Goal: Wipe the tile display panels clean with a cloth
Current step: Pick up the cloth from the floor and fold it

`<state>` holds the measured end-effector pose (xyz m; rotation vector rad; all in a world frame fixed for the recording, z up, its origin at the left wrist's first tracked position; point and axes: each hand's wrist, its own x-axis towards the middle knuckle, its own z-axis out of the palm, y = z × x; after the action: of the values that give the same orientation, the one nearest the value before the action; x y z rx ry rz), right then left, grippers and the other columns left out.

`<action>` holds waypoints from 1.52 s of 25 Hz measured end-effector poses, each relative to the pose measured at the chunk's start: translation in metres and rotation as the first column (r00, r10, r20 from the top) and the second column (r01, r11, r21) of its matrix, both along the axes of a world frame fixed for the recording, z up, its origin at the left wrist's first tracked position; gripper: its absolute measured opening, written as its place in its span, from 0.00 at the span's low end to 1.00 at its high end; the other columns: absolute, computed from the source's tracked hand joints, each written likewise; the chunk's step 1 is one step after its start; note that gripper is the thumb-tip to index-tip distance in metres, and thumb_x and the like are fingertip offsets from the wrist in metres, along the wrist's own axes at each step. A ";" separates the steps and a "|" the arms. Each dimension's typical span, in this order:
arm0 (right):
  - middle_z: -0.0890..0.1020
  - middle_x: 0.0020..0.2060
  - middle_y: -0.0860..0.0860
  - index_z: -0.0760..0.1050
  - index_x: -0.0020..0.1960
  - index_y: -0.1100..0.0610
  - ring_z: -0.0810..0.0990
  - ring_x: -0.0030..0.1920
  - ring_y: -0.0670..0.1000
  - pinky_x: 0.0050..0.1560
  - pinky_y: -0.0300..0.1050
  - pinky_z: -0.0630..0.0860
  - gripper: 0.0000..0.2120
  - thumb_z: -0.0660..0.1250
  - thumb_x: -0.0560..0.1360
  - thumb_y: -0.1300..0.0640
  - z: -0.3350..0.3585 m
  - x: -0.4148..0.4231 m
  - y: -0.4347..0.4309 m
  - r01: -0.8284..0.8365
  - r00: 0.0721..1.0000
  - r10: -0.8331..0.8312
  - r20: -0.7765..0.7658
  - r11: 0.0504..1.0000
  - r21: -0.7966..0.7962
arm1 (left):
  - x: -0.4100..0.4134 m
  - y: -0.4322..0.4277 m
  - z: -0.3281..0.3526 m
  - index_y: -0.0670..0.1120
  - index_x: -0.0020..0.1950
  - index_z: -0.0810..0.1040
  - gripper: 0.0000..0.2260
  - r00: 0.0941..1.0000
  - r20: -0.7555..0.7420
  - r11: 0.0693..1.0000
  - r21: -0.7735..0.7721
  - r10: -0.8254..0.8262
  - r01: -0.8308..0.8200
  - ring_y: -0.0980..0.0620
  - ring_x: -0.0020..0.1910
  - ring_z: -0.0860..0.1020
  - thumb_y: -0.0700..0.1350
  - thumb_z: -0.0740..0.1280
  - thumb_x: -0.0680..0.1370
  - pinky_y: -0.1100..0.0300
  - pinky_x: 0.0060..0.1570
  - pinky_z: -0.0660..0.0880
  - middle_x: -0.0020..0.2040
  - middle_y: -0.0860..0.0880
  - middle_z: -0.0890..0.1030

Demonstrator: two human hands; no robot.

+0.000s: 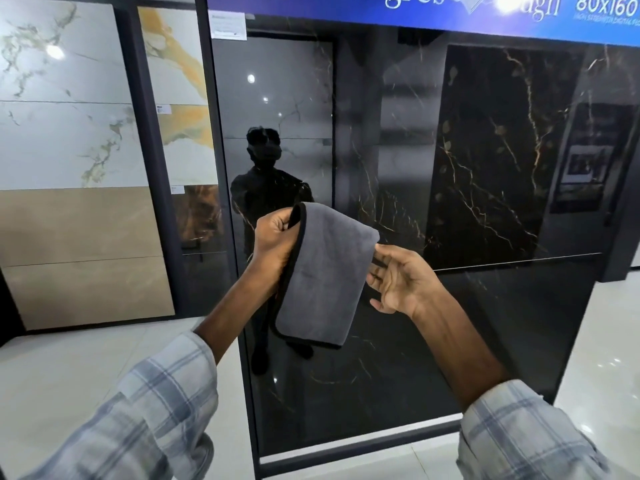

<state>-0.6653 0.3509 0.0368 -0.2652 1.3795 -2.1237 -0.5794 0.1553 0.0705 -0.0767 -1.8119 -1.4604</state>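
Observation:
A folded grey cloth (322, 271) with a black hem hangs in front of me. My left hand (275, 242) grips its upper left corner. My right hand (398, 278) pinches its right edge between thumb and fingers, the other fingers spread. Behind the cloth stands a tall glossy black marble tile panel (485, 168) with gold veins, in a dark frame. It mirrors the showroom and a person's dark outline. The cloth is held away from the panel, not touching it.
White-and-green marble panels (65, 98) and beige tiles (83, 258) stand at the left, with a cream-and-orange panel (180, 81) behind a dark frame post. A blue sign (415, 12) runs along the top. Glossy white floor (606, 341) lies below and to the right.

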 end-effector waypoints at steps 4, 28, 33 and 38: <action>0.86 0.44 0.46 0.81 0.46 0.49 0.79 0.57 0.49 0.78 0.67 0.48 0.04 0.72 0.71 0.53 0.004 0.006 0.003 -0.110 0.989 0.112 -0.093 0.994 0.023 | 0.003 -0.006 -0.001 0.47 0.44 0.81 0.08 1.000 0.011 1.000 -0.001 0.008 -0.008 0.60 0.31 0.79 0.35 0.70 0.80 0.67 0.32 0.78 0.32 0.58 0.82; 0.88 0.47 0.55 0.84 0.55 0.59 0.86 0.47 0.55 0.41 0.49 0.79 0.13 0.79 0.72 0.57 0.007 0.005 -0.013 0.271 0.961 -0.273 -0.032 0.961 -0.049 | 0.015 0.006 -0.050 0.49 0.65 0.80 0.18 0.845 0.350 0.897 0.331 -0.405 0.293 0.49 0.62 0.83 0.53 0.71 0.77 0.50 0.61 0.80 0.59 0.51 0.87; 0.87 0.53 0.55 0.80 0.67 0.61 0.87 0.51 0.55 0.56 0.55 0.80 0.23 0.76 0.73 0.58 -0.019 -0.003 0.001 -0.006 0.988 0.018 -0.153 0.997 0.078 | 0.013 0.006 -0.061 0.46 0.59 0.83 0.09 0.936 0.222 0.890 0.427 -0.274 0.159 0.53 0.50 0.86 0.47 0.72 0.80 0.61 0.44 0.81 0.52 0.49 0.88; 0.87 0.46 0.57 0.79 0.62 0.61 0.85 0.47 0.57 0.46 0.54 0.80 0.19 0.75 0.71 0.64 -0.032 0.006 -0.012 -0.114 0.990 0.136 -0.047 0.942 0.317 | 0.008 -0.002 -0.080 0.42 0.57 0.84 0.12 0.871 0.437 0.855 0.517 -0.223 -0.041 0.44 0.55 0.83 0.48 0.76 0.77 0.50 0.55 0.80 0.54 0.42 0.87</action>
<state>-0.6590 0.3391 0.0048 -0.2912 1.6682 -1.7745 -0.5712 0.1532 -0.0098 0.5258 -1.7318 -2.1368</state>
